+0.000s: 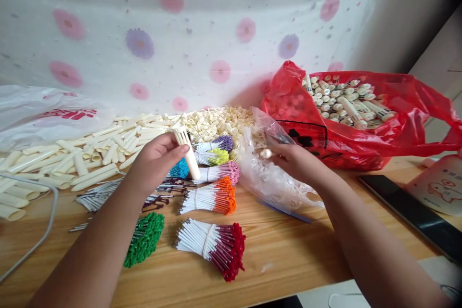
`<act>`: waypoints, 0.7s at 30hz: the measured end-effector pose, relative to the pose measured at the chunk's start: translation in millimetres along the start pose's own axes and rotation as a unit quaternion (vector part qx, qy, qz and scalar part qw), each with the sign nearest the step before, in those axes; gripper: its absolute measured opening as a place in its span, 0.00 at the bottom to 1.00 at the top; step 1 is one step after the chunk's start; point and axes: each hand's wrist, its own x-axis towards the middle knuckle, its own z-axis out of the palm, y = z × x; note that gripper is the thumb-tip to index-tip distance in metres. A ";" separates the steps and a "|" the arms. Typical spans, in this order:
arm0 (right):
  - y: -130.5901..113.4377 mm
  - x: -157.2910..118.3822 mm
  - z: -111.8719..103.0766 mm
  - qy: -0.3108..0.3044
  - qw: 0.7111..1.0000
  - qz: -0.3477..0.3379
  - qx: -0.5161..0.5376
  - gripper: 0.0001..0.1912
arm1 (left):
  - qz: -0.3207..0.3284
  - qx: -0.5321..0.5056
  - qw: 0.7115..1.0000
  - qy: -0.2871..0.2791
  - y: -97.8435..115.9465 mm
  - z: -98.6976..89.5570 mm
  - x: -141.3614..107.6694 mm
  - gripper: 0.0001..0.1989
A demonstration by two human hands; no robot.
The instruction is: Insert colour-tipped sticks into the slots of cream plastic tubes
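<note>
My left hand (153, 159) is closed round a cream pen barrel (189, 154), its slotted end up and its rounded end tilted down to the right. Over a clear plastic bag (252, 171), my right hand (294, 159) has its fingers pinched at a small cream rounded piece (266, 153); part of those fingers is blurred. Between the hands lie rubber-banded bundles of pen refills: purple (224, 143), yellow (219, 156), pink (231, 173), orange (225, 196) and red (231, 250). Blue refills (179, 168) and green refills (146, 238) lie partly behind my left hand and forearm.
Many cream barrels (83, 161) are heaped at the left, beside a pile of small slotted parts (220, 122). A red bag (296, 115) of barrels with slotted ends stands at the right. Near it lies a black phone-like slab (407, 214). A white cable (50, 224) runs along the left.
</note>
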 end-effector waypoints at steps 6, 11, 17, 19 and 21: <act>6.3 5.7 20.0 -0.096 0.988 0.033 -0.114 0.29 | -0.017 0.134 0.990 -0.037 -9.5 7.1 -4.4 0.12; 10.7 5.8 18.3 -0.068 0.988 0.043 -0.129 0.40 | -0.003 0.206 0.978 -0.034 -5.6 8.7 -6.5 0.13; 16.2 9.2 10.8 0.004 0.994 0.065 -0.086 0.18 | 0.005 0.235 0.972 -0.025 -6.0 9.3 -6.4 0.13; 11.6 9.0 8.9 0.015 0.997 0.057 -0.058 0.14 | 0.010 0.240 0.970 -0.024 -5.9 9.4 -6.3 0.13; 4.0 8.1 8.4 0.015 0.999 0.036 -0.032 0.11 | 0.015 0.238 0.971 -0.028 -5.9 9.4 -6.4 0.12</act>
